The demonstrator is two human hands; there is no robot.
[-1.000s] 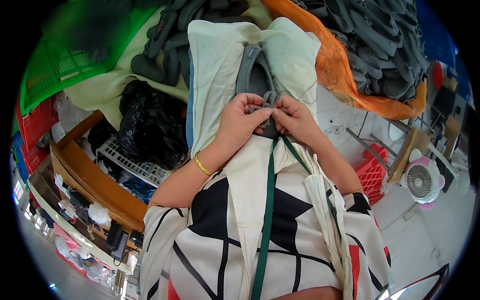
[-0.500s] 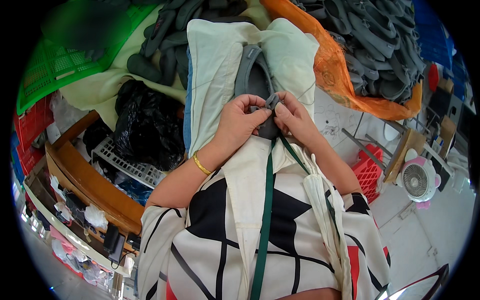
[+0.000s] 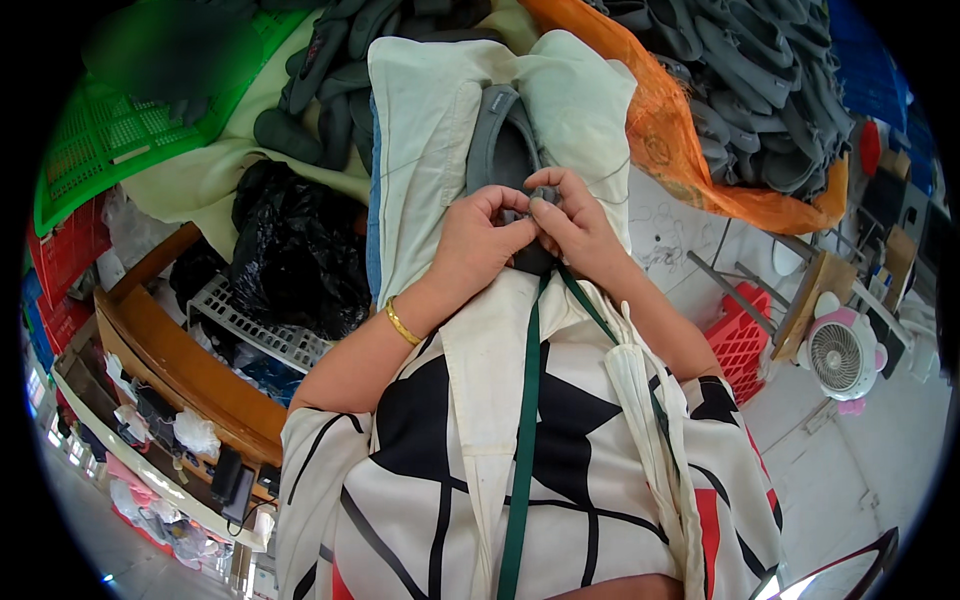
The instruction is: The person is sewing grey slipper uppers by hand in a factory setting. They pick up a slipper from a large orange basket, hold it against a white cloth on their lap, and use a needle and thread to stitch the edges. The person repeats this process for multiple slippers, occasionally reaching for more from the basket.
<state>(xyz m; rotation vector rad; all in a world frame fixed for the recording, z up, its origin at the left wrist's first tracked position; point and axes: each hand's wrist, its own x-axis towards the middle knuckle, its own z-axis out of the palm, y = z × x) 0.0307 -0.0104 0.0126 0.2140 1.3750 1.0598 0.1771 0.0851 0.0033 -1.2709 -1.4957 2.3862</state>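
A grey shoe lies lengthwise on the pale cloth over my lap, its opening facing up. Both hands meet at the shoe's near end. My left hand, with a gold bracelet on its wrist, pinches the grey shoe material. My right hand pinches the same grey part from the other side, thumb against fingertips. The pinched edge is mostly hidden by the fingers. A thin dark thread or wire shows at each side of the cloth; whether it joins the shoe I cannot tell.
An orange sack full of grey shoes stands at the far right. More grey shoes are piled far left beside a green crate. A black plastic bag and wooden furniture are left; a small fan stands right.
My right hand has turned slightly and its fingers have drawn in over the grey part. The left hand has barely shifted, still pinching. The shoe stays on the cloth.
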